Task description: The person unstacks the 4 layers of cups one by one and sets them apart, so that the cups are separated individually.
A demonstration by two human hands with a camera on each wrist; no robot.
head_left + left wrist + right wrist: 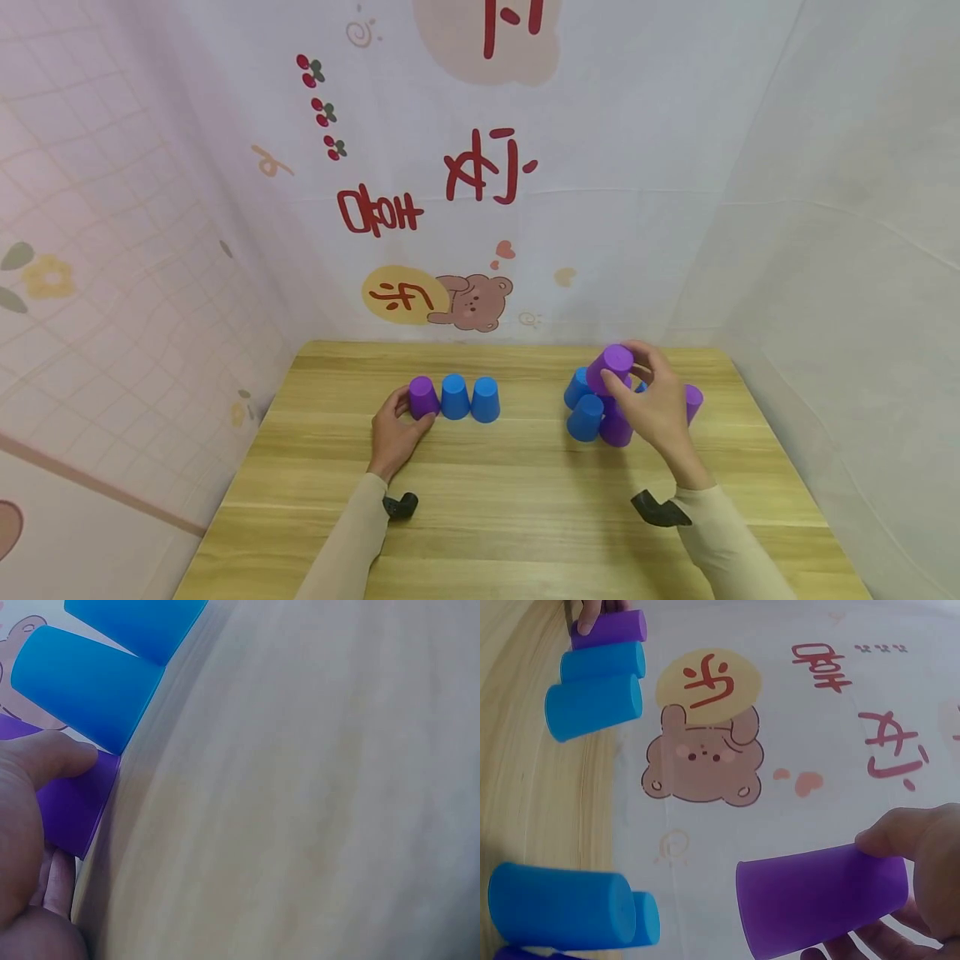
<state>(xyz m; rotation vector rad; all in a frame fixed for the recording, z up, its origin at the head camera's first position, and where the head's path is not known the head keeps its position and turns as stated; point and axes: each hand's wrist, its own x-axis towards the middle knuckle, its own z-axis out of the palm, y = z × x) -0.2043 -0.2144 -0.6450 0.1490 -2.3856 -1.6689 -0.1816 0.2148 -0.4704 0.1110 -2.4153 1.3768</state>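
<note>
At the left of the row, my left hand (397, 435) grips an upside-down purple cup (423, 398) standing on the table, thumb on its near side and fingers round the outer side. Beside it stand two upside-down blue cups, a middle one (454, 397) and an end one (485, 400). My right hand (656, 408) holds another purple cup (817, 896), mouth down, between thumb and fingers. In the right wrist view this cup appears raised above the right-hand cluster, which has a front blue cup (585, 418) and a front purple cup (616, 427). The hand partly hides the cluster.
A further purple cup (693, 403) shows to the right of my right hand. The wooden table (517, 508) ends at a white cloth backdrop (637, 208) printed with a bear and red characters. Cloth walls also stand at left and right.
</note>
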